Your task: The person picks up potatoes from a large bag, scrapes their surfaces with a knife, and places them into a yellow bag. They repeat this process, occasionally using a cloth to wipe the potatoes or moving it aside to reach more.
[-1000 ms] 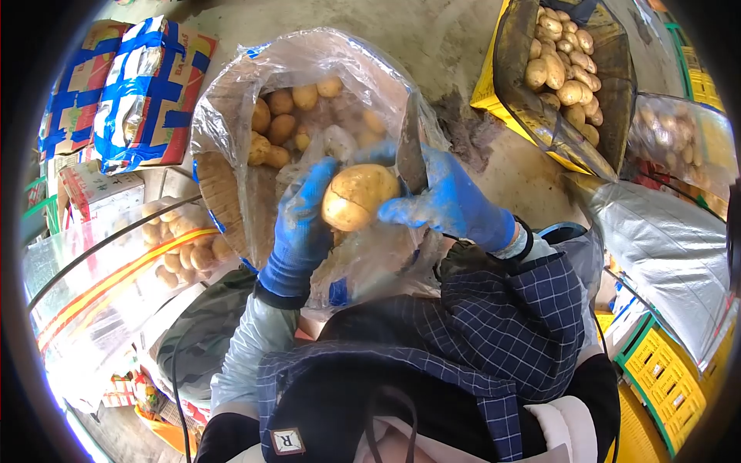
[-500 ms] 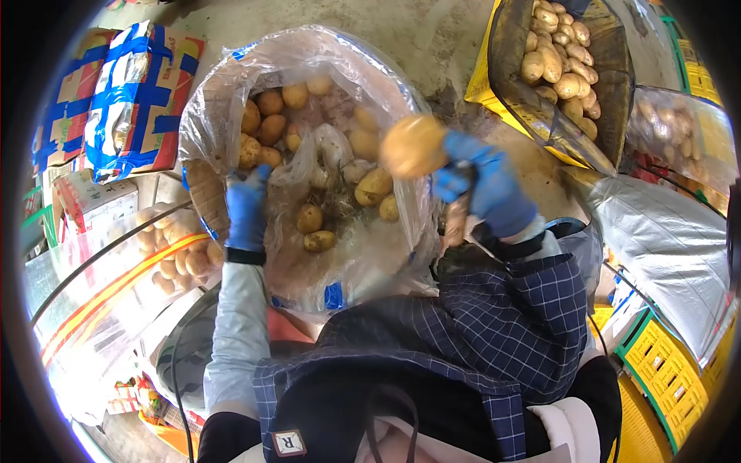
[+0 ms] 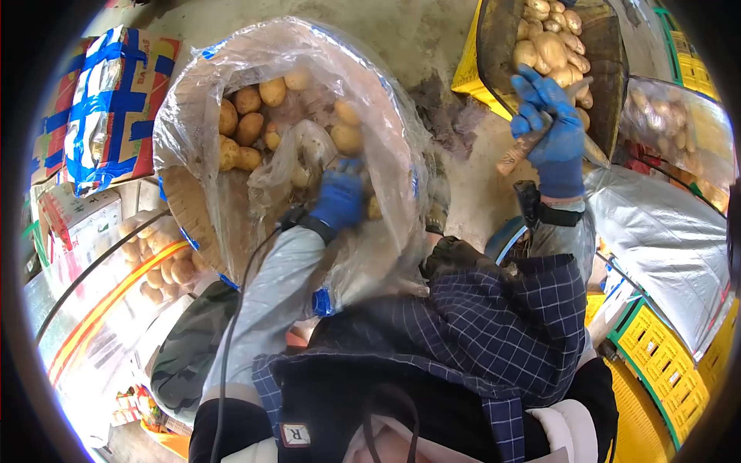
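Blue gloves cover both hands. My left hand (image 3: 340, 194) reaches into the round, plastic-lined cardboard container (image 3: 185, 193), over its right side; its fingertips are blurred and hidden among the plastic and potatoes. Several brown potatoes (image 3: 248, 129) lie along the far and left inside of that container. My right hand (image 3: 557, 135) is raised at the near edge of the dark-lined yellow crate (image 3: 480, 58), fingers spread upward. A knife with a wooden handle (image 3: 525, 144) lies across its palm, held there. Beyond the fingers, peeled-looking pale potatoes (image 3: 551, 50) fill part of the crate.
Boxes with blue tape (image 3: 116, 108) stand at the far left. Bagged potatoes (image 3: 158, 262) lie below them, and another clear bag of potatoes (image 3: 656, 116) sits right of the crate. Silver sheeting (image 3: 644, 231) and yellow-green crates (image 3: 664, 359) are at the right.
My right hand has moved up and right to the crate, and the potato it carried is out of it. My left hand has gone from the container's left rim to inside its right side.
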A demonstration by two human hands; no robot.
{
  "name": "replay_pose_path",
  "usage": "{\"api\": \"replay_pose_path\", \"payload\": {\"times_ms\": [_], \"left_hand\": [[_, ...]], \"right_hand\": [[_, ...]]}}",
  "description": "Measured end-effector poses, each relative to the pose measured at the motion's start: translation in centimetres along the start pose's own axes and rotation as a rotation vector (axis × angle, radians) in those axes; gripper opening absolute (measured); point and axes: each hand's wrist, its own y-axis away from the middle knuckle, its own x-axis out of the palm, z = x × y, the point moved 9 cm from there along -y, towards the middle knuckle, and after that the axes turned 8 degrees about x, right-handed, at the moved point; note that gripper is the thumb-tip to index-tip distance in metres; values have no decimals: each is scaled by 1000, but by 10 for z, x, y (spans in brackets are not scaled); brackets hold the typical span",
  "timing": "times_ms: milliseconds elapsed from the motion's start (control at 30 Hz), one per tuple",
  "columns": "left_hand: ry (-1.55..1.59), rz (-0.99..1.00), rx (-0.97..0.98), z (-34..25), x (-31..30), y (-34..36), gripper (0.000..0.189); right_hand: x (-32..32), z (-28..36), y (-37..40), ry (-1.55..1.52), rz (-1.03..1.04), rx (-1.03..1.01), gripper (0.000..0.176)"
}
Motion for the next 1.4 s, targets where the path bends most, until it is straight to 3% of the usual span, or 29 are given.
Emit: {"api": "replay_pose_path", "payload": {"times_ms": [33,133,167,267,333,400,433,533,567,600,667,733,867,967,1067,1167,1233,1300,1400], "left_hand": [[101,56,-25,1,-2,7,72],[951,-73,-269,34,-1,44,80],[1416,-51,-322,34,2,57,82],[2094,-125,-228,30,-22,78,84],[2247,-123,-250,16,-53,85,84],[2382,-29,-186,-7,-91,91,82],[2460,-104,-150,-18,-107,94,75],[1749,-509,-311,15,-115,119,69],[1756,-562,-350,16,-117,128,68],[1760,-616,-388,14,-122,135,68],[2284,-591,-447,-22,-139,135,65],[2154,-716,-522,-17,-129,147,65],[2153,-677,-600,-28,-127,154,64],[2061,-612,-544,-28,-128,152,64],[2123,-581,-524,-36,-129,147,64],[1955,-640,-561,-29,-122,148,65],[1563,-735,-385,-34,-143,152,65],[1477,-715,-341,-39,-143,153,65],[1739,-602,-462,-37,-121,148,67]], "right_hand": [[5,-9,1,-2,36,17,43],[33,-25,2,102,76,42,46],[43,-29,5,207,54,38,47],[89,-52,23,533,46,117,46],[120,-72,31,734,129,191,44],[145,-99,32,935,257,-1,45],[157,-112,36,1030,317,-97,46],[185,-122,60,1401,347,-431,53],[190,-127,69,1450,375,-547,59],[195,-132,73,1483,414,-523,58],[204,-143,82,1548,491,-468,57],[209,-153,92,1725,539,-477,57],[214,-155,96,2020,570,-501,56],[210,-148,83,2096,425,-484,55],[199,-145,74,2117,368,-602,50],[223,-137,103,2122,425,-896,47],[227,-136,98,2272,384,-835,47],[218,-137,88,2301,335,-737,47],[198,-142,68,2171,304,-613,50]]}}
